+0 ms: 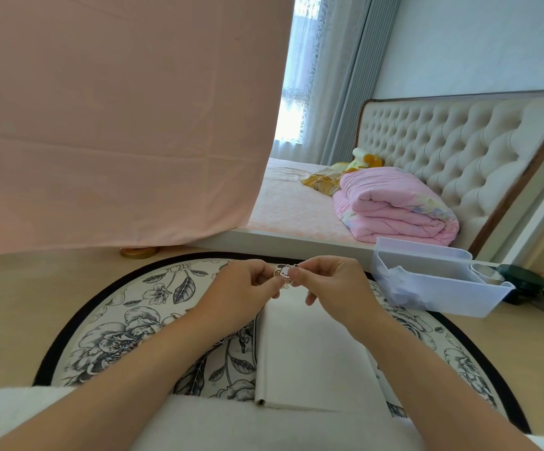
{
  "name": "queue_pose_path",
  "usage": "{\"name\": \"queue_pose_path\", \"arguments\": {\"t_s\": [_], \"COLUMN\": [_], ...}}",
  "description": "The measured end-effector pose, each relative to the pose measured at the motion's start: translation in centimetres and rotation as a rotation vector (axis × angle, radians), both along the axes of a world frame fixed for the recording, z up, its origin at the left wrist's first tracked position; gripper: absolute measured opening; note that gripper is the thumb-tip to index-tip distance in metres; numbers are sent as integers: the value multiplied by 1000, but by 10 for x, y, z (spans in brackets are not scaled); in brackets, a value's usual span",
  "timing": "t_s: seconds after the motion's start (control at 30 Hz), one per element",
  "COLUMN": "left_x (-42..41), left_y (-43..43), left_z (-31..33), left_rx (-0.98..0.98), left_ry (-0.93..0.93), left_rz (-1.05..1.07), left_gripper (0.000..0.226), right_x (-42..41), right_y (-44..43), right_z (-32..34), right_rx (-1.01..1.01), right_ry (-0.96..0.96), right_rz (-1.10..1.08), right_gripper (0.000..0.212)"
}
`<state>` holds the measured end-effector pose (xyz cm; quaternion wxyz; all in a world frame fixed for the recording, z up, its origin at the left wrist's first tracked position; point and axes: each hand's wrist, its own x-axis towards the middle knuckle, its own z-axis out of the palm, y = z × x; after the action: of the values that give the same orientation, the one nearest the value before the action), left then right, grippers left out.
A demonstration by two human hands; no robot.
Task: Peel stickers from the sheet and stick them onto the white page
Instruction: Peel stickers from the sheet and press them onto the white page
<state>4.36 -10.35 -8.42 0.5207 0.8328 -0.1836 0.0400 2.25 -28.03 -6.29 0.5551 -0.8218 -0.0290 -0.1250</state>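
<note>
A small cartoon sticker (284, 274) with a white and orange figure is held up between both hands, just above the far end of the white page. My left hand (244, 289) pinches its left side with thumb and fingers. My right hand (331, 284) pinches its right side between thumb and forefinger. The white page (309, 356) is a folded stack of paper lying on the round floral table (127, 323), reaching from under the hands to the near edge. No separate sticker sheet shows apart from the piece in my fingers.
A translucent plastic bin (433, 284) stands at the table's far right. Dark and gold round lids (524, 281) lie beyond it. A pink cloth (117, 125) hangs at the left. A bed with a folded pink quilt (394, 206) lies behind.
</note>
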Motion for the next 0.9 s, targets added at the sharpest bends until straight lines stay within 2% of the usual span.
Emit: {"name": "queue_pose_path", "arguments": {"t_s": [0.2,0.3,0.4,0.5,0.6,0.9], "left_x": [12,19,20,23,25,27], "left_y": [-4,0,2,3,5,3], "left_z": [8,-2,-14,-18,-18,-22], "left_rx": [98,304,497,490,500,517], "left_ry": [-5,-89,-111,-115,-147,-193], "left_rz": [85,53,-86,-112,-102,-70], "left_gripper": [15,42,64,66,64,64], "right_x": [12,16,22,29,38,50], "right_y": [-6,-19,-32,-32,-28,-23], "right_z": [2,8,6,1,-1,-6], "right_rx": [-112,-197,-310,-361,-419,-547], "right_ry": [-87,-14,175,341,405,373], "right_rz": [-88,-105,-48,23,40,25], "right_gripper": [15,17,21,23,27,37]}}
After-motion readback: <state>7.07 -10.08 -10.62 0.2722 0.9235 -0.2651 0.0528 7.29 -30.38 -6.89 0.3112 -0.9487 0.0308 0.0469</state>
